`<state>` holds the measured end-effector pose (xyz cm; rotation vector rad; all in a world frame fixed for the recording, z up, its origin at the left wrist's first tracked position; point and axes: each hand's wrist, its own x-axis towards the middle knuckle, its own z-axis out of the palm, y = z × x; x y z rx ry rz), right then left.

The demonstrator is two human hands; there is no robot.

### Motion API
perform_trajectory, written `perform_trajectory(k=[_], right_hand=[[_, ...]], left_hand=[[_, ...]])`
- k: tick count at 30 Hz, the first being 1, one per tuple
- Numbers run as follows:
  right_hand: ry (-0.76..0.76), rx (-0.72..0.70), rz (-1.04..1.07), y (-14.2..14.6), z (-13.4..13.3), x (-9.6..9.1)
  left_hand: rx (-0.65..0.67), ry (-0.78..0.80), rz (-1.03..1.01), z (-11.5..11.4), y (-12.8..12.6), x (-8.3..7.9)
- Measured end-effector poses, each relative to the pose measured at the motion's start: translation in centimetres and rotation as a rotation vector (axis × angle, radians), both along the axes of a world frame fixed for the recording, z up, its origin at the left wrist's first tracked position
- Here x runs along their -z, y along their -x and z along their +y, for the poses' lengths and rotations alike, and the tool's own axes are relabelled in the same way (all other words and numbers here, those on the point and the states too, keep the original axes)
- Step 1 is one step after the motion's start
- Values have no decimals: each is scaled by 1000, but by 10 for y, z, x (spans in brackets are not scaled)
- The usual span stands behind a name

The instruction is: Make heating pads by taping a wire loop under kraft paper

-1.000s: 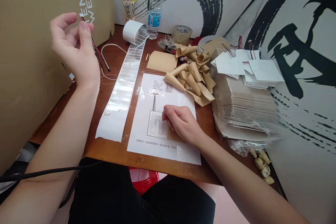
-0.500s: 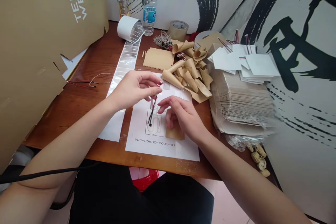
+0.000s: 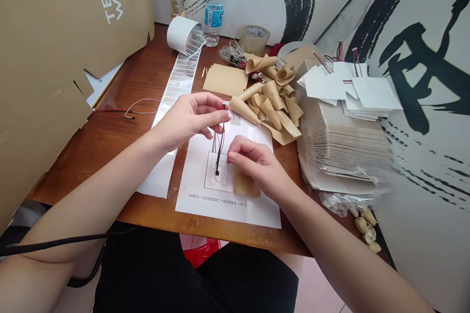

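Head view has the left hand [image 3: 189,120] pinching the wires [image 3: 219,159] at their white plug [image 3: 225,104], fingers closed on it, so the black end [image 3: 217,173] hangs over the box [image 3: 208,181] printed on the sheet [image 3: 194,178]; whether it touches the paper I cannot tell. The right hand [image 3: 253,159] is just beside, thumb and forefinger drawn together; whether they grasp a strand, I cannot tell. Under it, a brown card [image 3: 246,186] lies on the sheet. The step in hand looks like lining up the wires over the box; the next move seems to call for a fine right-hand pinch low down.
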<state>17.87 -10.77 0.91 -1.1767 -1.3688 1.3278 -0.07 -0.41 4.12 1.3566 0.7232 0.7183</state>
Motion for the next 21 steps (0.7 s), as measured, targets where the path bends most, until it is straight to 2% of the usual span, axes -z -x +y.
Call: perform_trajectory(k=[5, 14, 21], right_hand=[[119, -11, 253, -2, 1, 5], [257, 0, 471, 0, 3, 0], [286, 61, 592, -3, 5, -2]], left_hand=[[14, 33, 40, 0, 1, -2], [40, 104, -4, -2, 0, -1], [57, 219, -50, -8, -1, -2]])
